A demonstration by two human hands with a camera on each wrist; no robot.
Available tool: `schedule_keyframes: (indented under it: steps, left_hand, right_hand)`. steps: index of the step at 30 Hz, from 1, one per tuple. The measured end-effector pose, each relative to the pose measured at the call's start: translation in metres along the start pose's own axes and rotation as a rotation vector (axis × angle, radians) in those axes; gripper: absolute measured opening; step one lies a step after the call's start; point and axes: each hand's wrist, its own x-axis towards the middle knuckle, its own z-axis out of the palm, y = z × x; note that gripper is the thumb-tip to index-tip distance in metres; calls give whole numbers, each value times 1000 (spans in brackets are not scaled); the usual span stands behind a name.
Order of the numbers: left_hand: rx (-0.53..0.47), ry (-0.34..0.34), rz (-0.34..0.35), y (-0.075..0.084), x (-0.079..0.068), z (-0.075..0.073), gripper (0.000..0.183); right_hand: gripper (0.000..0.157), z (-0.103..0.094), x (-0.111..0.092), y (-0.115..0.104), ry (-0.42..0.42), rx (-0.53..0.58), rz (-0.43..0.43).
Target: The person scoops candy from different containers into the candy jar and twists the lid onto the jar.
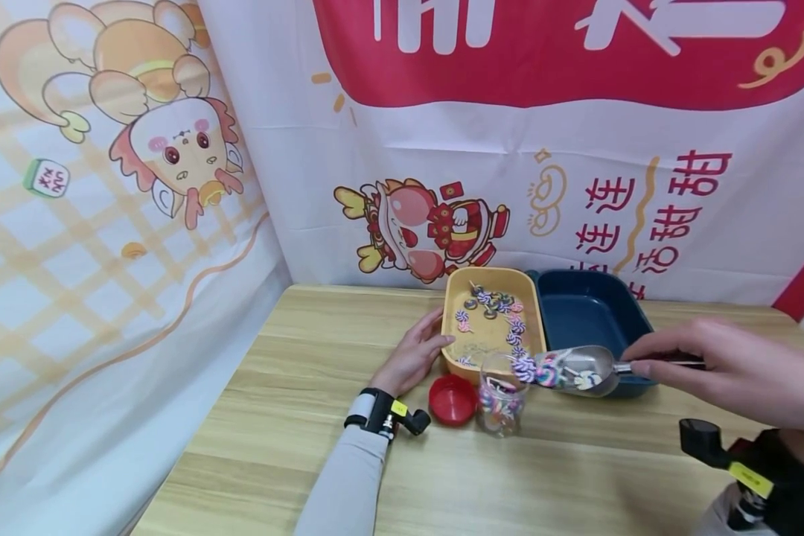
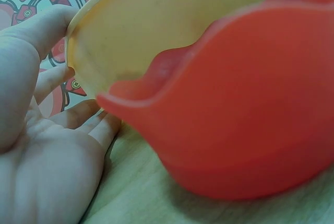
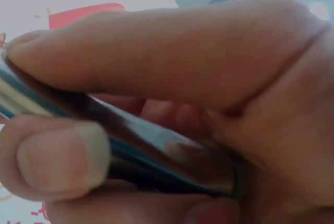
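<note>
My right hand [image 1: 717, 365] grips the metal handle [image 3: 172, 156] of a clear scoop [image 1: 586, 365], thumb and fingers around it. Swirled candies [image 1: 548, 370] lie along the scoop, its front end at the mouth of a clear jar [image 1: 501, 417] partly filled with similar candies. The left hand [image 1: 412, 356] holds the left side of a yellow tray [image 1: 539, 316], thumb at the rim and fingers against the outer wall [image 2: 151, 25]. Scattered small swirl candies [image 1: 489, 301] lie in that tray. Between left wrist and jar stands a red cup-like piece [image 1: 452, 400] with a wavy rim.
A dark blue tray [image 1: 592, 305] adjoins the yellow one on the right, partly under the scoop. The wooden table [image 1: 335, 320] ends at a printed cloth backdrop [image 1: 295, 164]. Each wrist wears a camera on a black strap.
</note>
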Motion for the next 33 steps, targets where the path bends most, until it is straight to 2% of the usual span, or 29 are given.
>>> schedule_keyframes:
  steps: [14,18,23,29,33]
  left_hand:
    - [-10,-11,22,-1,1,-1,74]
    - [-5,-2,4,-2,0,0,74]
    - [-1,8,-6,-1,-2,0,75]
    - [-10,13,-10,-1,-3,0,75]
    - [-8,6,0,0,-1,1,73]
  right_hand:
    - [28,-5,-3,-2,-3,-2,52]
    - [25,-3,0,-7,48,-16,60]
    - [20,0,27,-23,142,-13,39]
    - [19,14,74,-40,144,4,3]
    - [21,26,97,-45,113,19,75]
